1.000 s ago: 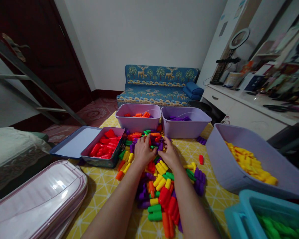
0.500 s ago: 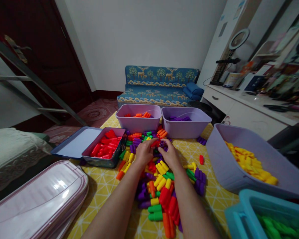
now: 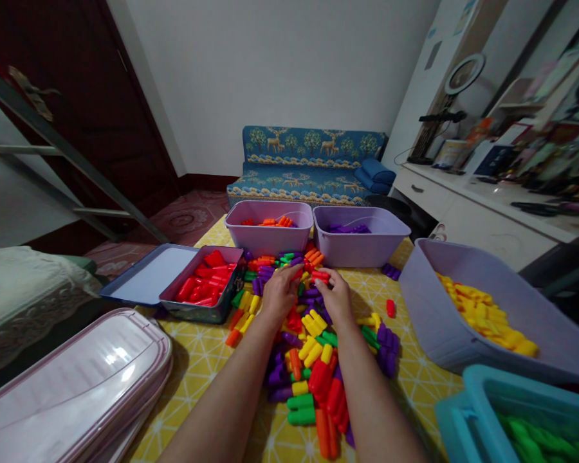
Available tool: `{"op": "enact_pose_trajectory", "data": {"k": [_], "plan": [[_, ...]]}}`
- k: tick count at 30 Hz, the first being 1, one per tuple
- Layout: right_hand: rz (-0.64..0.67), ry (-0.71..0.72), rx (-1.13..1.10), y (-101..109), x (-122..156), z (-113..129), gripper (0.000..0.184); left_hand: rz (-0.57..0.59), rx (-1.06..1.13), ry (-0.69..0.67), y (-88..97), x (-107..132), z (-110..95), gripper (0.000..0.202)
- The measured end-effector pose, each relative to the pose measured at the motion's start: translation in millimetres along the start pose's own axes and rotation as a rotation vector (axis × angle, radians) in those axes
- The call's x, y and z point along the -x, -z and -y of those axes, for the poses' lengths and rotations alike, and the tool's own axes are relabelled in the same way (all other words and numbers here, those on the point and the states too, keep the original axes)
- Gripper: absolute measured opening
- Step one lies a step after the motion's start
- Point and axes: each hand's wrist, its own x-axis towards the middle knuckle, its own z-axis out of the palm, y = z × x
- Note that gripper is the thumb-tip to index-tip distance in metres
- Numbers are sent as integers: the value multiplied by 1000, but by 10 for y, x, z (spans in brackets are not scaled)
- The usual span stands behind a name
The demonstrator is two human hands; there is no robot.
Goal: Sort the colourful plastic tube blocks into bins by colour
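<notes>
A heap of coloured plastic pegs [image 3: 313,360], red, yellow, green, purple and orange, lies on the yellow-patterned tablecloth [image 3: 200,360]. Both my hands rest at its far end, close together. My left hand [image 3: 278,292] has its fingers bent down into the pegs, and what they pinch is hidden. My right hand [image 3: 338,297] is closed, with its fingertips on a red peg [image 3: 320,275] just above the heap. Beyond the hands stand a lilac bin with orange pegs [image 3: 269,243] and a lilac bin with purple pegs [image 3: 361,251].
An open tin of red pegs [image 3: 197,314] sits at the left. A large lilac tub of yellow pegs [image 3: 427,308] and a teal box of green pegs [image 3: 470,402] stand at the right. A pink lidded case [image 3: 77,386] fills the near left. A blue sofa [image 3: 309,161] is behind the table.
Both hands have drawn slightly back toward me on the heap. The red peg that was at my left fingertips is now at my right fingertips.
</notes>
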Motion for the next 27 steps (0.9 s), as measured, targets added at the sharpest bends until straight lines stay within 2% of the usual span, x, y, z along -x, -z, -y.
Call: {"op": "enact_pose_trajectory", "data": {"k": [4,7,10,12,14,16,18,20,22,24,27], "plan": [[-1,-10,-18,-4,-16,-73,32,-121,15,10,36,0,45,37],[-38,-13,-18,-1,-13,-70,30,-245,112,22,112,-38,-12,31],[-70,-18,-22,3,-5,-47,29,-428,492,151,262,-144,-148,31],[-70,-20,-34,4,-2,-37,29,-615,893,284,426,-240,-226,34],[-63,-28,-37,3,-4,-42,30,-810,1240,366,628,-327,-255,27],[-62,-39,-29,1,-10,-59,30,-977,1457,427,824,-379,-234,18],[-69,-43,-17,-2,-16,-76,30,-1053,1570,500,964,-389,-193,16],[-72,-43,-17,-6,-16,-73,29,-1049,1616,575,1015,-370,-163,18],[-74,-42,-40,-11,-7,-40,29,-982,1612,626,975,-340,-155,23],[-82,-33,-83,-19,9,21,30,-839,1562,655,861,-313,-164,28],[-85,-2,-134,-32,35,122,31,-518,1334,653,606,-278,-177,33]]}}
